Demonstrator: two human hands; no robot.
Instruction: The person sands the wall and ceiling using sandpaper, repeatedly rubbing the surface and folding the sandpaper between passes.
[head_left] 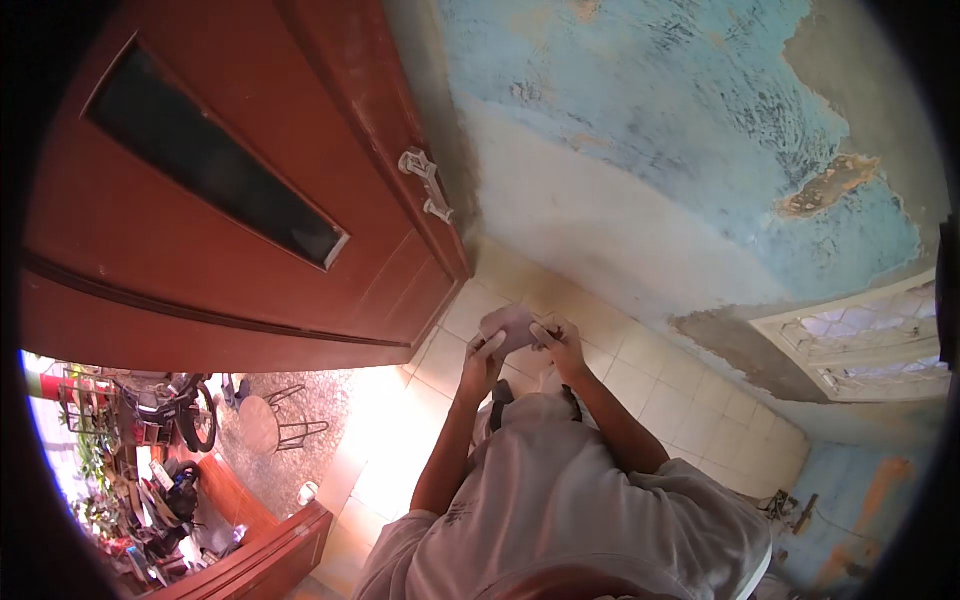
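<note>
Both hands on 1 small, thin greyish-mauve sheet [510, 326]. Sheet located in front of the torso, above the tiled floor [650, 395], between the 2 hands.

Left hand [481, 365]: fingers closed around the sheet's left edge, thumb laid on its upper face; gap no wider than the sheet. Fingers under the sheet hidden.

Right hand [562, 350]: thumb and fingers pinching the right edge; exact finger spread too small to tell.

Surroundings: red door [270, 60] with pale handle [428, 185] ahead to the left; patchy blue wall [640, 75] ahead to the right.
</note>
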